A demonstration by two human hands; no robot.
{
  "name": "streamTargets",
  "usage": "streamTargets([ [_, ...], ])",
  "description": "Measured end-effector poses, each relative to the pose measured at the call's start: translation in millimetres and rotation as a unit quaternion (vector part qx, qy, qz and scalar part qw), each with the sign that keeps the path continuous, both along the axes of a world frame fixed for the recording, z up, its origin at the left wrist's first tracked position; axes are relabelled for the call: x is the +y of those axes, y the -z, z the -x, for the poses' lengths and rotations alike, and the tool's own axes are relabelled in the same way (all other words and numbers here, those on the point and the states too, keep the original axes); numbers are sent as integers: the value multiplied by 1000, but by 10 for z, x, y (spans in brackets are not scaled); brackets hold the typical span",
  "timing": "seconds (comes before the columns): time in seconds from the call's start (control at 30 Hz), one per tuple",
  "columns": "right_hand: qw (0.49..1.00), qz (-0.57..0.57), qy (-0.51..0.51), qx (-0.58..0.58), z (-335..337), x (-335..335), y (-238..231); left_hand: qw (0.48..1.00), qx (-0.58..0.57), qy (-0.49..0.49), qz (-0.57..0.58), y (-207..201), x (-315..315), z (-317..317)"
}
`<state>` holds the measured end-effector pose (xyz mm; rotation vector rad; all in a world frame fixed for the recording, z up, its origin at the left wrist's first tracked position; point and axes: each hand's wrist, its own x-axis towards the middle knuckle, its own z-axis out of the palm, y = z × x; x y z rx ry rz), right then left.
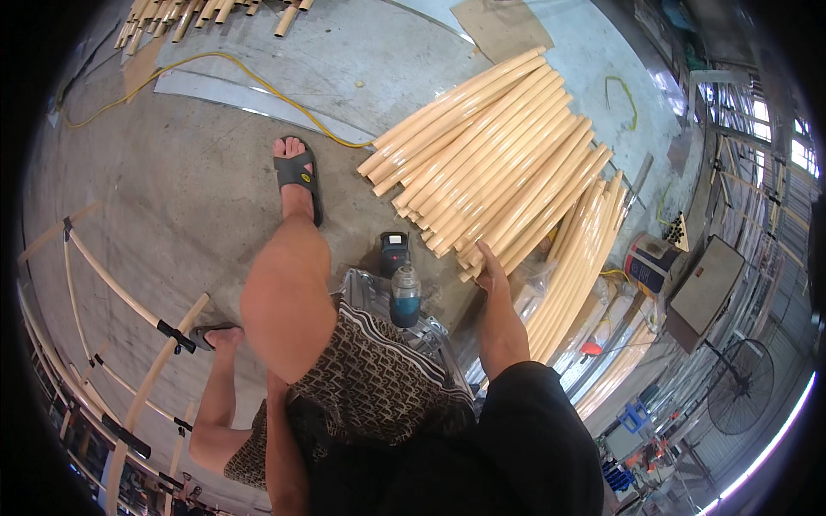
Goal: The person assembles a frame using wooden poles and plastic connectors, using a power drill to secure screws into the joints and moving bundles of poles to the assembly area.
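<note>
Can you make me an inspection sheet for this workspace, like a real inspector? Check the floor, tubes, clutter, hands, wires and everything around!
Surface: grey concrete floor, scuffed, with a long pale strip lying on it.
Job's things: glossy tan tubes in a fanned pile, more bundled at the right.
Clutter: what looks like a cordless drill, teal and black, near the bare knee.
Hands: right hand at the near tube ends, grip unclear; left hand hidden by the leg.
Cables: yellow cable curving over the floor to the pile.
Surroundings: tube frame with black joints at left; round fan at right.
</note>
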<state>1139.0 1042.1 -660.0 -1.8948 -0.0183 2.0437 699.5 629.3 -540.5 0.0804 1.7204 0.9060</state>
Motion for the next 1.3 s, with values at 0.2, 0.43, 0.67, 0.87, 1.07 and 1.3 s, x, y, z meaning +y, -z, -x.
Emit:
streamTargets([
  [0.2,997,-46,15,66,-347,-181,-83,1000,-11,3,2,0,26,17],
  [0.43,986,-119,110,49,-164,-264,3,1000,11,22,14,165,-245,60],
  [0.67,937,-211,263,87,475,-79,11,998,36,-47,-8,17,32,-9],
  [0.87,898,-233,323,185,823,109,-74,993,79,45,75,-130,181,21],
  [1.07,892,-261,323,181,912,192,37,986,95,114,71,-226,284,19],
  [1.3,885,-261,352,156,958,257,39,986,106,125,37,141,-66,47],
])
